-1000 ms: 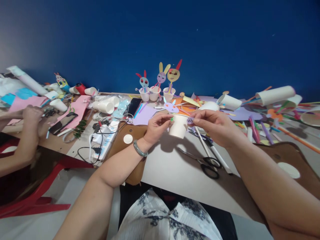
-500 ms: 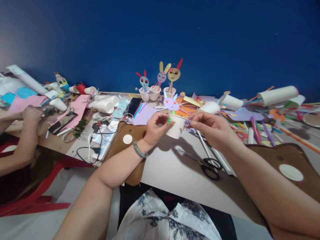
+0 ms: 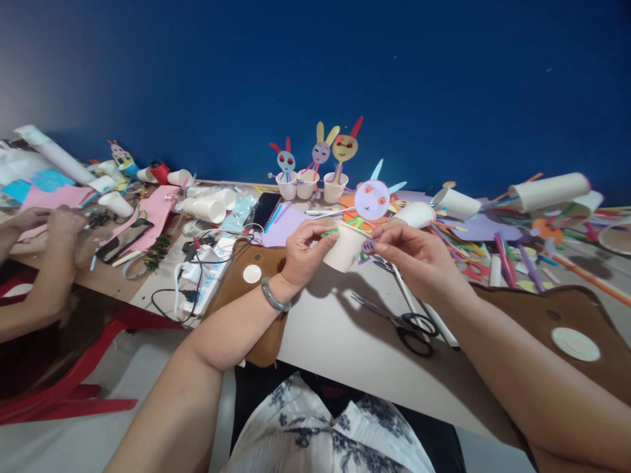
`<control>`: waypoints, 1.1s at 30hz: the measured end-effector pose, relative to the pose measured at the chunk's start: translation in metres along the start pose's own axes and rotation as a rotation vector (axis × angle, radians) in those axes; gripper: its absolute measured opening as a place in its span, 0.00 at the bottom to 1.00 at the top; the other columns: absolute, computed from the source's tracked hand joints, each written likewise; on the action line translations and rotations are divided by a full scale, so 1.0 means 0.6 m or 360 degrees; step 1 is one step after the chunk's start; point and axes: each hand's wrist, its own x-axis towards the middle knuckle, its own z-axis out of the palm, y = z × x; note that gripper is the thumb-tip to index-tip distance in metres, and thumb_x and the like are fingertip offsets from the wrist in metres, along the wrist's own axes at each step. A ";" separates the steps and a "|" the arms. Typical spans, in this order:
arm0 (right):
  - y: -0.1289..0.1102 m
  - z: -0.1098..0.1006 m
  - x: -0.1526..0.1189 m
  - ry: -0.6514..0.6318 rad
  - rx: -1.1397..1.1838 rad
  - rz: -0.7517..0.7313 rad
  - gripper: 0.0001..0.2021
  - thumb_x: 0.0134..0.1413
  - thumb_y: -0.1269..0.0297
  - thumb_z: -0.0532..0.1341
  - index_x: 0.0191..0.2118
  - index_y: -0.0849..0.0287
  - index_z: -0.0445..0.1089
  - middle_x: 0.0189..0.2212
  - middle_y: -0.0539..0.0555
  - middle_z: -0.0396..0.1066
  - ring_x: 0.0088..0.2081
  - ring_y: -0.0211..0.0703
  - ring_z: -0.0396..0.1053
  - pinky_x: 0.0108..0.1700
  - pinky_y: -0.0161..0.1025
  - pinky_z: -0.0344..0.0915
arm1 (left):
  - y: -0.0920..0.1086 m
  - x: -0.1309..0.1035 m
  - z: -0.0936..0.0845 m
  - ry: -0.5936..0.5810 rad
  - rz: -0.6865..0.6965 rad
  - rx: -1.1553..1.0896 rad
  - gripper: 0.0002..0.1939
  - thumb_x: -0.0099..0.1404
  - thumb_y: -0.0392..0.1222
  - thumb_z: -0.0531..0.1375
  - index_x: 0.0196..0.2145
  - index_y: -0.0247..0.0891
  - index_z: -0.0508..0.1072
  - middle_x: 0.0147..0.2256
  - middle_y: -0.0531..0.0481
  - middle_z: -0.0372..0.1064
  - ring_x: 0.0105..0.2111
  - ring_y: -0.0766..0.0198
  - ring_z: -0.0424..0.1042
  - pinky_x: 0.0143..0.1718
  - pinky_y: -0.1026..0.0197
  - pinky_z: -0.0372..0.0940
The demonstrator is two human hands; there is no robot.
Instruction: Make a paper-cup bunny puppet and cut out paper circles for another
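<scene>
Head view: the left hand pinches a white cup; the right hand pinches a little purple tag that says "Hi".

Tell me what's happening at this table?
Someone is making paper characters in cups. The left hand holds a white paper cup by its rim, and the right hand pinches a small purple tag reading "Hi" against the cup's other side. A round purple face with pale blue ears rises above the cup. Behind, three similar figures stand in cups by the blue wall. Black-handled scissors lie open in front.
</scene>
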 end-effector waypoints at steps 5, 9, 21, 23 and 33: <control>-0.008 -0.005 0.006 0.0021 -0.0001 0.0005 0.20 0.48 0.44 0.74 0.26 0.55 0.71 0.38 0.55 0.73 0.40 0.46 0.70 0.42 0.43 0.70 | 0.003 0.000 0.001 -0.0070 -0.0050 -0.0075 0.16 0.62 0.56 0.70 0.33 0.39 0.81 0.35 0.48 0.74 0.36 0.65 0.72 0.40 0.60 0.68; -0.012 -0.008 0.007 0.0026 0.0008 0.0018 0.18 0.50 0.47 0.74 0.27 0.54 0.71 0.37 0.55 0.73 0.39 0.45 0.70 0.43 0.42 0.70 | 0.012 0.002 0.003 -0.0161 -0.0217 -0.0218 0.18 0.60 0.57 0.72 0.31 0.38 0.80 0.32 0.50 0.72 0.30 0.68 0.68 0.34 0.62 0.66; -0.003 0.001 0.008 0.0059 0.0070 0.0048 0.20 0.46 0.46 0.75 0.27 0.55 0.71 0.37 0.54 0.73 0.39 0.44 0.70 0.42 0.43 0.69 | 0.007 0.012 0.006 -0.0234 -0.0832 -0.0609 0.27 0.48 0.62 0.76 0.25 0.37 0.73 0.17 0.61 0.57 0.18 0.75 0.53 0.20 0.66 0.48; -0.001 0.002 0.008 0.0066 0.0066 0.0056 0.20 0.46 0.45 0.75 0.27 0.55 0.71 0.38 0.55 0.73 0.40 0.45 0.70 0.44 0.44 0.70 | 0.010 0.013 0.005 -0.0217 -0.0799 -0.0576 0.26 0.49 0.62 0.76 0.26 0.37 0.74 0.18 0.60 0.59 0.18 0.75 0.54 0.20 0.66 0.50; 0.013 0.027 -0.012 0.0190 0.0094 -0.0049 0.16 0.52 0.48 0.73 0.34 0.53 0.72 0.28 0.50 0.71 0.27 0.39 0.68 0.31 0.40 0.69 | 0.024 -0.004 0.009 -0.0407 -0.0709 -0.0309 0.25 0.59 0.62 0.70 0.27 0.37 0.72 0.19 0.56 0.67 0.18 0.72 0.63 0.21 0.66 0.58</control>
